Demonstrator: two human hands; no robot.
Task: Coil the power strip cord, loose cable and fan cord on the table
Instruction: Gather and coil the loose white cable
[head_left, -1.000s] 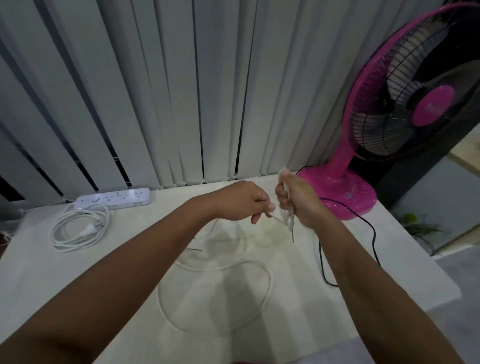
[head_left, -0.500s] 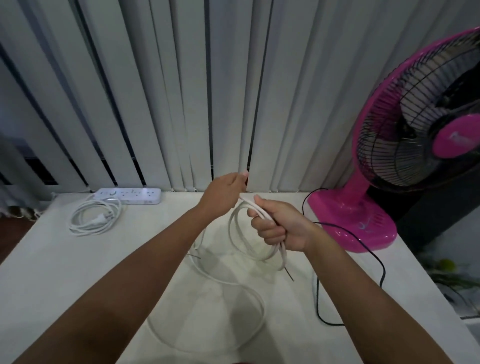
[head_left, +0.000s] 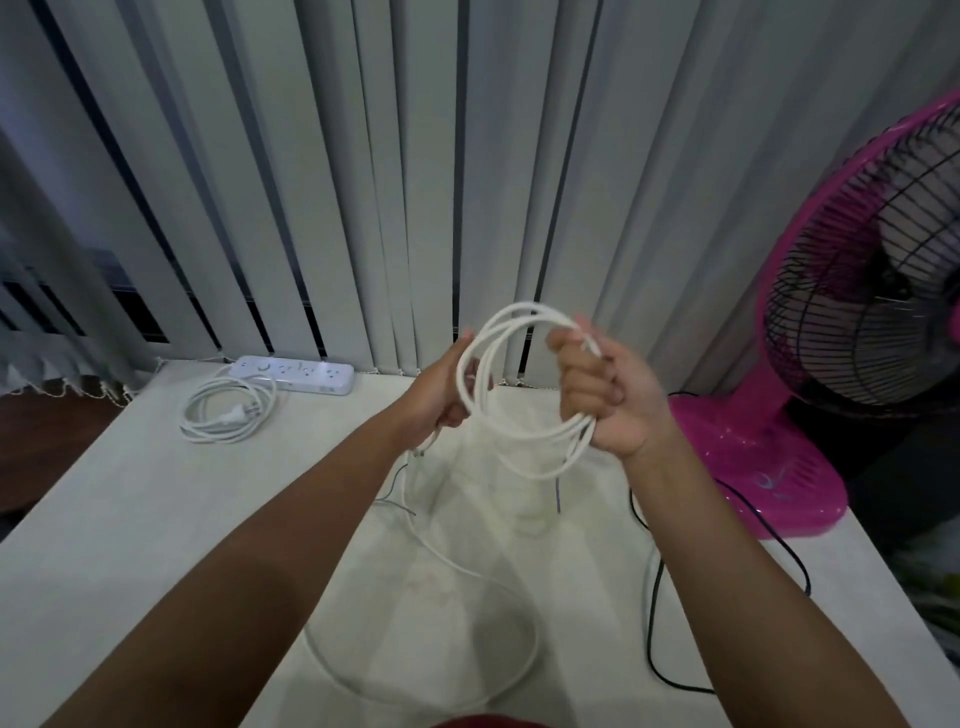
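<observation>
A loose white cable (head_left: 524, 387) forms several loops held up above the table. My right hand (head_left: 605, 397) grips the loops on their right side. My left hand (head_left: 447, 397) holds the cable on the left side of the loops; from it the rest trails down and lies in a wide curve on the table (head_left: 156, 519). The white power strip (head_left: 293, 374) lies at the back left with its cord (head_left: 226, 410) coiled beside it. The pink fan (head_left: 857, 364) stands at the right, its black cord (head_left: 652, 597) running loose over the table.
Grey vertical blinds (head_left: 415, 156) hang right behind the table. The table's left edge drops to a dark floor, and its right edge runs past the fan's base (head_left: 753, 467).
Both hands have risen from near the table. The cable went from one small loop in my right hand to several larger loops, and less of it lies on the table.
</observation>
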